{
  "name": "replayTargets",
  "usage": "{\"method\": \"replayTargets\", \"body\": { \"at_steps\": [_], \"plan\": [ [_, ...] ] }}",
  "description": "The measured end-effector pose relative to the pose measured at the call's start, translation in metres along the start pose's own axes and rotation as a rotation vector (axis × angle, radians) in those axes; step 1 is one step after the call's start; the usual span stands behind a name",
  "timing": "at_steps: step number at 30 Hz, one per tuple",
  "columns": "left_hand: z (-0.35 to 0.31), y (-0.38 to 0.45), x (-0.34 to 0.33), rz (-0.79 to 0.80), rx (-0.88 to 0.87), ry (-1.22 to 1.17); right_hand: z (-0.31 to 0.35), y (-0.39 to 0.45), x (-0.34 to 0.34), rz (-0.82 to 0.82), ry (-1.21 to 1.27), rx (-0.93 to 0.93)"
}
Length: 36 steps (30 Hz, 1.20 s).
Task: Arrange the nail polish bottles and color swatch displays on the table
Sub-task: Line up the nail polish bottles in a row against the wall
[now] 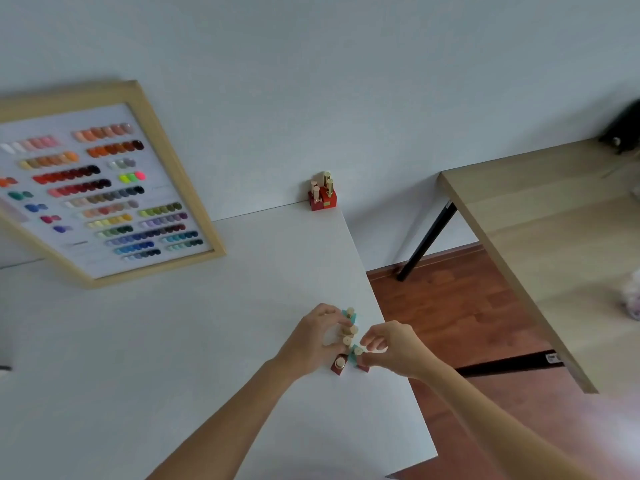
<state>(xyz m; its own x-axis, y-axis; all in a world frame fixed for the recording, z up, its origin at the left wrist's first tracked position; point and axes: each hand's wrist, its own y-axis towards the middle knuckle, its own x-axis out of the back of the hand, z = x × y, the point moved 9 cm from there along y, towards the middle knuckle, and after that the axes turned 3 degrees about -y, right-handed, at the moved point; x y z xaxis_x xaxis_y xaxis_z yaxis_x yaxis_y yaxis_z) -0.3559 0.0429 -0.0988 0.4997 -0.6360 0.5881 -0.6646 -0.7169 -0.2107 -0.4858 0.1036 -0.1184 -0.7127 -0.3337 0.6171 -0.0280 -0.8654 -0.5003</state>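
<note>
A cluster of small nail polish bottles [347,337] with gold caps stands near the right edge of the white table [207,341]. My left hand [313,339] curls around bottles on the cluster's left side, next to a teal one [349,315]. My right hand [391,348] pinches the cap of a teal bottle [356,351]. A dark red bottle [339,364] stands just below my left hand. At the table's far corner sit several red bottles [322,194] with gold caps. A wood-framed color swatch display [100,188] leans against the wall at the left.
The table's right edge runs close beside the bottle cluster, with red-brown floor [450,306] below. A second wooden table [540,244] with black legs stands to the right. A dark object [623,129] rests at its far end.
</note>
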Motion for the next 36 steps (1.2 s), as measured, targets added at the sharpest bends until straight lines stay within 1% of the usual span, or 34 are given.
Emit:
{"method": "replayTargets", "body": {
  "at_steps": [5,10,14,16,21,24,28,36],
  "plan": [
    [-0.011,-0.004,-0.003,-0.049,-0.058,0.086,0.007,-0.01,-0.007,-0.103,-0.049,-0.062],
    [-0.015,-0.005,-0.002,-0.122,-0.029,0.146,0.013,-0.017,-0.007,-0.235,-0.172,-0.063],
    [-0.016,-0.009,-0.005,-0.123,-0.07,0.194,0.016,-0.021,-0.005,-0.296,-0.223,-0.064],
    [-0.016,-0.01,-0.005,-0.114,-0.085,0.206,0.015,-0.022,-0.002,-0.331,-0.204,-0.068],
    [-0.017,-0.01,-0.005,-0.089,-0.096,0.216,0.006,-0.019,0.014,-0.414,-0.04,-0.092],
    [-0.018,-0.008,-0.005,-0.088,-0.08,0.208,0.001,-0.013,0.026,-0.452,-0.012,-0.078],
    [-0.02,-0.003,-0.009,-0.047,-0.061,0.255,-0.004,0.003,0.036,-0.444,-0.011,-0.059],
    [-0.02,0.007,-0.018,0.054,-0.07,0.314,0.001,0.035,0.038,-0.32,-0.051,0.016]
  ]
}}
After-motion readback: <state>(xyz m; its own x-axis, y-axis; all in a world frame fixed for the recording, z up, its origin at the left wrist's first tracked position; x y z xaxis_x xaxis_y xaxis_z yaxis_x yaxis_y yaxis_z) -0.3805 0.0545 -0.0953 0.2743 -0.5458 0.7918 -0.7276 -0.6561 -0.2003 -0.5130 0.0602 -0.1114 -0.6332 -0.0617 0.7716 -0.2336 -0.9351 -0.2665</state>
